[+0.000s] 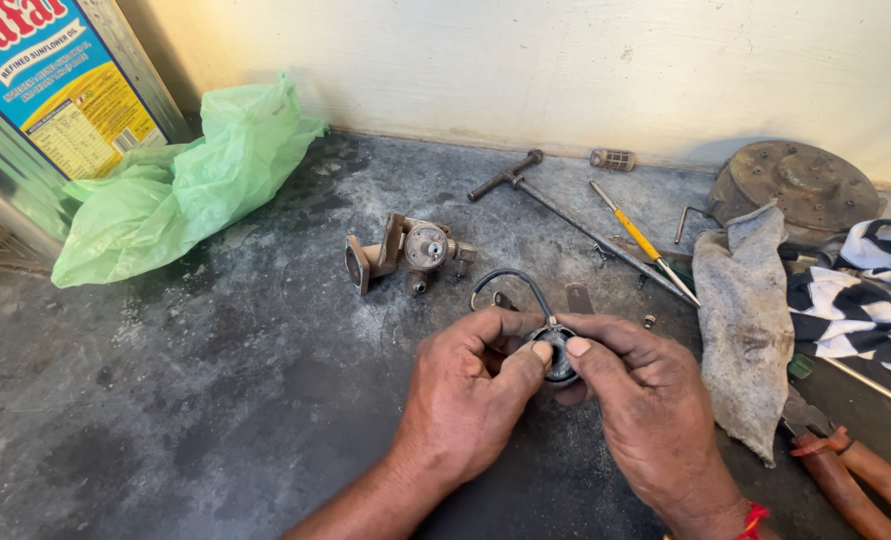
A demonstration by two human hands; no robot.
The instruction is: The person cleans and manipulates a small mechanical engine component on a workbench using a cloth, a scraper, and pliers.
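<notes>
Both thumbs press on the face of a small round dark part [557,350], held between the left hand [465,400] and the right hand [645,400]; the fingers of each hand close around its rim from beneath. A thin black wire [510,278] loops up from the part toward 11 o'clock. The part sits just above the grey concrete floor [215,400], low and centre in the view.

Judged step: seating or working a piece on the face of the part by thumb pressure. The next move appears to call for even pressure from both thumbs and a steady hold on the rim, keeping the wire free of strain.

At 11 o'clock from the hands, near but apart, lies a small metal carburettor-like body [410,252]. At 1 o'clock lie a long T-handled rod [565,220] and a yellow-handled screwdriver [637,238]. At 3 o'clock a grey rag [745,320] touches a striped cloth [865,290]; red-handled pliers [845,470] lie at 4 o'clock. Well apart at 10 o'clock, a green plastic bag [185,180] rests against a large oil tin [55,100].
</notes>
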